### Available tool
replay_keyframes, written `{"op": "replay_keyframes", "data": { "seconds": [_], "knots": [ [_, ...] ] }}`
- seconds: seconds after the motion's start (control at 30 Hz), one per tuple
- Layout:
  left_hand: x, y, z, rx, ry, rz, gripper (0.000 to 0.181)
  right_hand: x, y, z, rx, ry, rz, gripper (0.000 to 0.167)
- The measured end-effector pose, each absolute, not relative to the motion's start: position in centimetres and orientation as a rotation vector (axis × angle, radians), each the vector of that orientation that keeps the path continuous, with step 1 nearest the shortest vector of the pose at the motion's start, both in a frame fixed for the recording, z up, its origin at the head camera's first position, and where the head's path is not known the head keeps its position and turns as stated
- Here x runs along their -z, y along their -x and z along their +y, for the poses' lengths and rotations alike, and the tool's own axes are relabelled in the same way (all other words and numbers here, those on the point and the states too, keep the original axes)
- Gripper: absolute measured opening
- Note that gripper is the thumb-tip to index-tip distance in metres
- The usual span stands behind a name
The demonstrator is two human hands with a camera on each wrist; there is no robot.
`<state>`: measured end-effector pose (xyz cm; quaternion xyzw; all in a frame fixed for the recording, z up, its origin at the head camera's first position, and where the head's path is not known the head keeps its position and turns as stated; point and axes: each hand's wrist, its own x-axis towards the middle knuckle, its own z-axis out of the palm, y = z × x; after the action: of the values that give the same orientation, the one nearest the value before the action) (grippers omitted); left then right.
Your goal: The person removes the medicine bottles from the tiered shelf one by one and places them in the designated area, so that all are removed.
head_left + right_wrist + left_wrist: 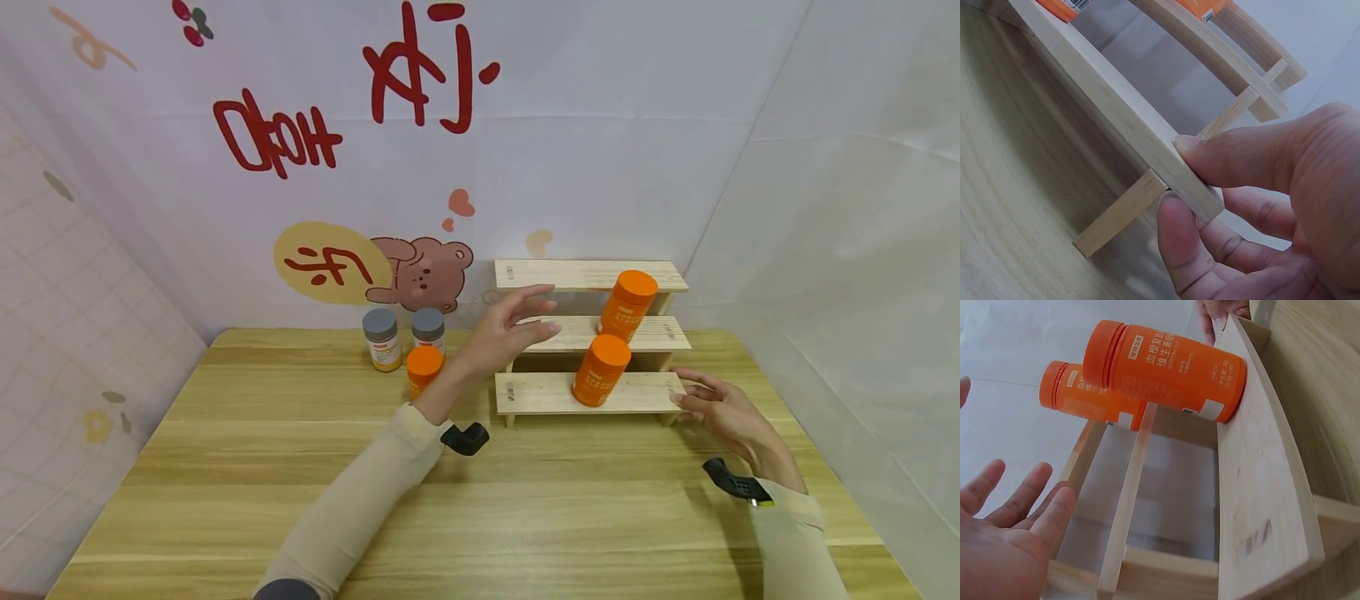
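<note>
Your right hand [723,412] pinches the three-tier wooden rack [577,335] by its lowest board's right end; light, level pressure should spare the two upright orange bottles [602,372] a wobble. Your left hand [504,335], fingers loosely extended, grips nothing. The rack stands toward the table's [600,508] right rear, steps facing you, long axis running left to right

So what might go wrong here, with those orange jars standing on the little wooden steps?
The right hand pinches the end of the bottom step; a sharp tug might jolt the wooden stand and topple the lower orange jar.

The left hand is open beside the stand's upper levels; a careless sweep might knock over the upper orange jar on the middle step.
</note>
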<state>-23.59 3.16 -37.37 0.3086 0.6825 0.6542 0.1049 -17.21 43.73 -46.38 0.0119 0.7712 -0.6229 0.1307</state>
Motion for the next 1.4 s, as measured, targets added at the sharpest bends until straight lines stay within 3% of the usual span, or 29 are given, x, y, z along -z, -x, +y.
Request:
{"op": "replay_keyframes", "data": {
  "seconds": [1.4],
  "knots": [
    [37.1, 28.2, 14.0, -1.747, -0.705, 1.987, 0.065, 46.4, 17.4, 43.8, 1.842, -0.053, 2.215, 0.067]
  ]
}}
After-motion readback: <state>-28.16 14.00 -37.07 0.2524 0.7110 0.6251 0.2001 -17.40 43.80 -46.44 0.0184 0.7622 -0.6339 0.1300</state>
